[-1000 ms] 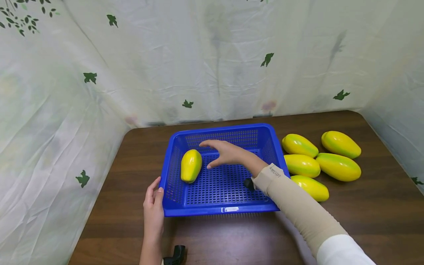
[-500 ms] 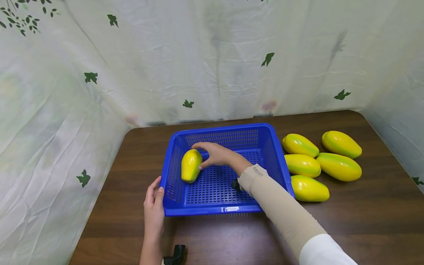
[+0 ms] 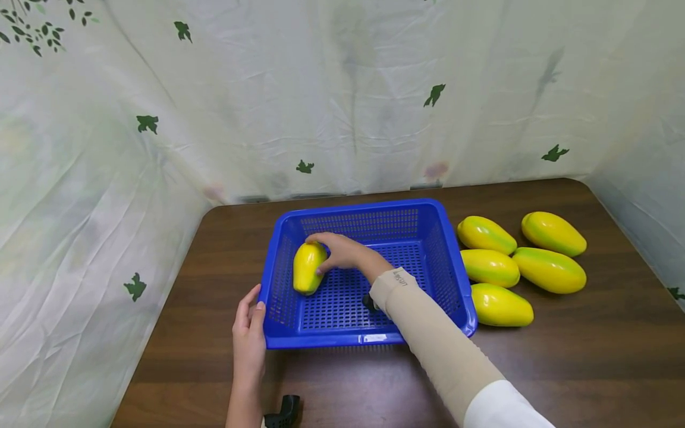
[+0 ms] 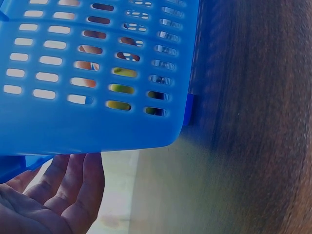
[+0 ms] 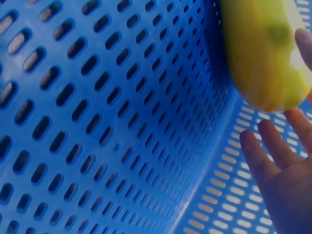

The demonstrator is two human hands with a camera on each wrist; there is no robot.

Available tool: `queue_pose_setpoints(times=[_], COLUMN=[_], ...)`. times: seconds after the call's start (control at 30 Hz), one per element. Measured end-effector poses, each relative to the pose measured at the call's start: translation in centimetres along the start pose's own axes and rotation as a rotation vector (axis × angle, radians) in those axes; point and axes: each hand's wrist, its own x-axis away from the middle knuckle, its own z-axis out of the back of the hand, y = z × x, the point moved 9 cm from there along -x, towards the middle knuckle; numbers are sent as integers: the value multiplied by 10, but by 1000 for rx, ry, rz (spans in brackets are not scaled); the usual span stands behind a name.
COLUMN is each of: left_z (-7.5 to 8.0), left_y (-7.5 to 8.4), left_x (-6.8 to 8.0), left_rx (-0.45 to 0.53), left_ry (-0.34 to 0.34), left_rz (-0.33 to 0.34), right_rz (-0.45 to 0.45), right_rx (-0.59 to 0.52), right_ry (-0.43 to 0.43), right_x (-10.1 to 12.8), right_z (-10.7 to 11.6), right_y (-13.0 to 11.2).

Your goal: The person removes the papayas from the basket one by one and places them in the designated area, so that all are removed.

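A blue perforated basket (image 3: 364, 205) stands on the brown table (image 3: 588, 356). One yellow-green papaya (image 3: 305, 273) lies inside it by the left wall. My right hand (image 3: 339, 252) reaches into the basket, fingers curved over the papaya's top and thumb on its right side. In the right wrist view the papaya (image 5: 258, 53) lies against the basket wall (image 5: 97, 122), with my fingers (image 5: 265, 156) beside its end. My left hand (image 3: 248, 321) rests flat, fingers straight, against the basket's front left corner; the left wrist view shows that hand (image 4: 58, 195) under the basket's edge (image 4: 97, 122).
Several more papayas (image 3: 489, 267) lie in a group on the table right of the basket. A white leaf-print curtain (image 3: 342, 107) closes the table in at the back and both sides. A small black part (image 3: 283, 410) shows by my left forearm.
My right hand moved left across the basket from an open reach and settled its fingers and thumb on the papaya. The left hand and basket stayed put.
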Motion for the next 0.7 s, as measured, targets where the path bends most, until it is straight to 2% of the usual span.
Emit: queue_pose_setpoints(times=[0.13,0.3,0.5,0.7], left_z=[0,0,0,0], left_y=[0,-1,-2,-1], left_x=[0,0,0,1], left_rx=[4,3,-7,-10], left_ry=[2,2,-2,-8], left_rz=[-1,4,17,15], right_rz=[-8,-64,-30,-17], right_rx=[4,-17,16,34], right_ry=[-13,-25,-21,-57], right_x=[0,1,-1,1], right_z=[-4,-6,-6,-9], right_y=[-3,0,-1,-2])
